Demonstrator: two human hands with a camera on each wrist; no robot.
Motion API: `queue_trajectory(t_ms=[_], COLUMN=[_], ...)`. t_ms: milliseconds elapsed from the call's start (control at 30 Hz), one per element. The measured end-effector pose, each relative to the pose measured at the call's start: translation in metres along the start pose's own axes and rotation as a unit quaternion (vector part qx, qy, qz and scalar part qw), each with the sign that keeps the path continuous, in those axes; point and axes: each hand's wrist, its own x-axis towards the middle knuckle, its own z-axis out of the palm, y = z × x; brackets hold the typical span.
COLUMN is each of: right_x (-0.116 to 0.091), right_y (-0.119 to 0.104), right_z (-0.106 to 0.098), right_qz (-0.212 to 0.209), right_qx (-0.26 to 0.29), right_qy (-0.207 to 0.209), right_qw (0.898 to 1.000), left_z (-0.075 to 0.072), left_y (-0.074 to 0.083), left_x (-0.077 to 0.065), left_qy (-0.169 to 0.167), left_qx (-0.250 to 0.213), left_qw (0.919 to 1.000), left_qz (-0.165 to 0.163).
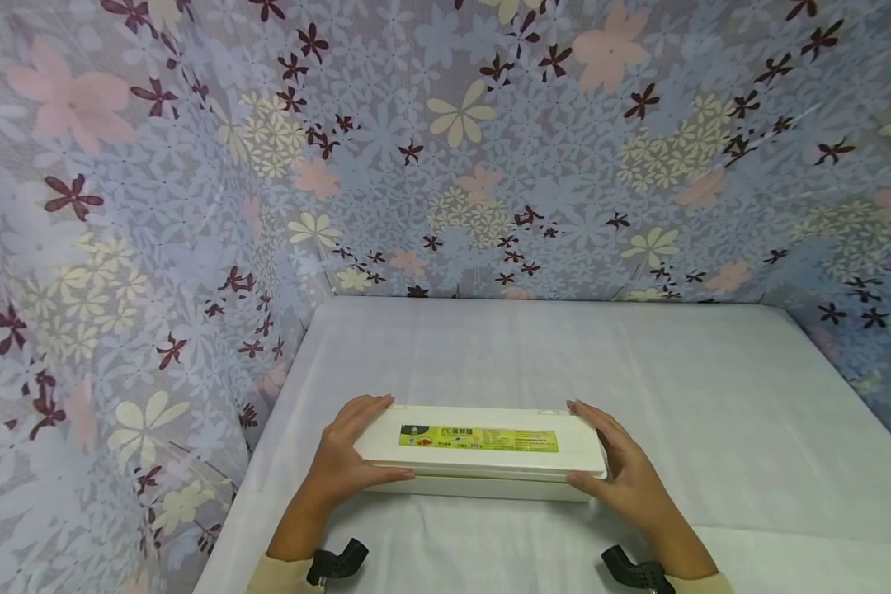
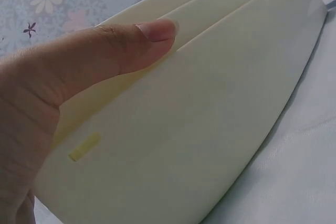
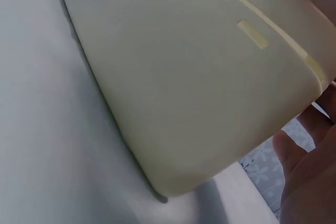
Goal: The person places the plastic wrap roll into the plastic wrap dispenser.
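A long white cling film box (image 1: 483, 488) lies crosswise on the table, its hinged lid (image 1: 475, 464) on top with a yellow-green label (image 1: 478, 439). My left hand (image 1: 349, 450) grips the lid's left end, thumb on the front edge and fingers over the back. At the other end my right hand (image 1: 627, 470) holds the lid the same way, thumb in front. In the left wrist view a yellowish gap shows between lid and base under the thumb (image 2: 136, 45). The right wrist view shows the base's rounded corner and a narrower seam; some fingers (image 3: 310, 166) are behind the end.
A white cloth covers the table (image 1: 549, 355). Floral fabric (image 1: 445, 165) hangs behind it and along the left and right sides. Black camera mounts (image 1: 337, 563) are strapped at both wrists.
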Motion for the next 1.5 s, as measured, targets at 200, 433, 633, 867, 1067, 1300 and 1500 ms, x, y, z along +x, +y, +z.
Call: queue_trajectory(t_ms=[200, 433, 633, 867, 1067, 1300, 1500], right_x=[0.000, -0.001, -0.001, -0.001, -0.001, -0.003, -0.002], right_y=[-0.002, -0.004, -0.004, -0.006, -0.008, -0.007, -0.004], right_z=[0.000, -0.001, -0.002, -0.001, 0.000, 0.001, 0.001], right_qz=[0.009, -0.005, -0.004, -0.001, 0.007, 0.017, 0.021], right_qx=[-0.014, -0.024, -0.019, -0.024, -0.025, -0.047, -0.059], right_qy=[0.003, 0.005, 0.001, 0.007, 0.009, 0.014, 0.014], right_qw=[1.000, 1.000, 1.000, 1.000, 1.000, 0.999, 0.998], left_z=[-0.001, 0.002, 0.001, 0.000, 0.000, 0.001, 0.000], left_y=[0.004, -0.009, -0.010, -0.009, -0.007, -0.006, -0.009], left_x=[0.000, -0.005, -0.008, -0.011, -0.012, -0.014, -0.014], left_qy=[-0.001, -0.012, -0.016, -0.024, -0.034, -0.048, -0.056], left_qx=[-0.001, 0.001, 0.007, 0.015, 0.015, 0.030, 0.029], left_qw=[1.0000, 0.9999, 0.9997, 0.9993, 0.9990, 0.9983, 0.9980], left_qz=[-0.001, -0.010, -0.015, -0.024, -0.025, -0.008, 0.002])
